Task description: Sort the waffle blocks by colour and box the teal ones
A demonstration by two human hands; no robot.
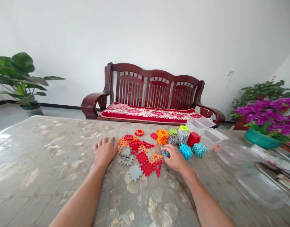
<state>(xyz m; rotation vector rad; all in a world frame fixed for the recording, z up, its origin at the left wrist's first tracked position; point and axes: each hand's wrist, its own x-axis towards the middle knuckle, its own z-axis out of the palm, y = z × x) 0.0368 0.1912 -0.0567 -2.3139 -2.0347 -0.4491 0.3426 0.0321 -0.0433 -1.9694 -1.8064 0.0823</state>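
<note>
A: What is the right hand (175, 158) doing?
B: It sits right of the frame's centre, low over the tabletop (52, 183). Its grip is pinching a small teal piece (165, 153) between the thumb and the fingers.

A: And the left hand (104, 152)?
B: Left of centre, palm down on the tabletop. Its grip is spread and holds nothing; the fingertips point toward the top of the frame, just beside the loose pieces.

A: Which loose pieces are those?
B: Flat, notched ones, in the middle of the frame between the hands. The light grey square (135, 172) is lowest. Above and right of it are a dark red square (147, 168) and a red triangle (158, 167), with an orange triangle (156, 157) near the right fingertips. An orange frame piece (139, 132) lies apart, higher up.

A: Anything beyond the right hand?
B: Stacks, right of centre: an orange stack (162, 137), a light grey stack (183, 136), a red stack (194, 139), a blue stack (185, 151) and a teal stack (199, 150). A clear box (212, 135) stands behind them.

A: And farther back?
B: A carved wooden bench (156, 90) in the upper middle, and purple flowers (272, 113) at the right edge.
</note>
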